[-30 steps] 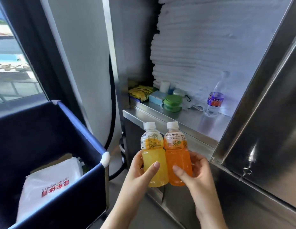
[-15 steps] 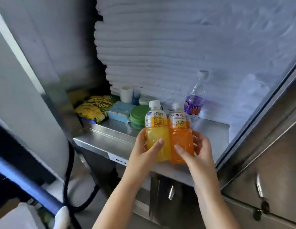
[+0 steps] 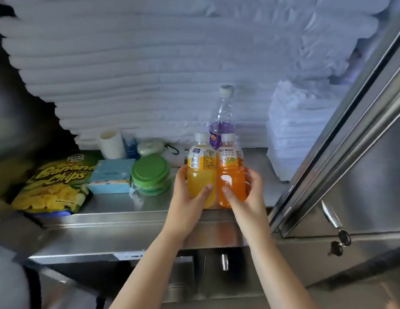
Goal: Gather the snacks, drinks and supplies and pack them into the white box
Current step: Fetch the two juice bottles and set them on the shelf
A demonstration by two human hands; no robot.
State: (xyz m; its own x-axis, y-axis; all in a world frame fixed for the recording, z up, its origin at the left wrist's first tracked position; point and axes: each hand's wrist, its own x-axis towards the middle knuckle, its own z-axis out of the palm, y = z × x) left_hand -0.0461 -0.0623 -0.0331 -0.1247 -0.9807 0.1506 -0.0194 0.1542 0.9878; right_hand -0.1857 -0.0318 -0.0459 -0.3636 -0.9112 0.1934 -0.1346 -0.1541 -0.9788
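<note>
Head view: the steel shelf (image 3: 127,210) runs left to right, and its front lip lies just under the two juice bottles. Bare metal shows in front of the blue box (image 3: 112,177) and the green-lidded tub (image 3: 150,175), and more to the right of the bottles up to the slanted cabinet door (image 3: 350,134). A tall stack of white folded cloth (image 3: 150,63) closes off the back. The banana chips bag (image 3: 54,186) fills the left end, and a purple-labelled water bottle (image 3: 222,117) stands directly behind the juice.

Half a second ago the pair was held out in front of the shelf's lip; now it sits over the shelf itself, near the front edge. Whether the bases touch the metal I cannot tell.

The left hand (image 3: 188,199) is wrapped around the yellow juice bottle (image 3: 200,181) and the right hand (image 3: 248,197) around the orange juice bottle (image 3: 230,181), thumbs across the fronts. Both bottles stand upright and pressed side by side, with white caps and printed labels, the orange one reading "Mogu Mogu".
</note>
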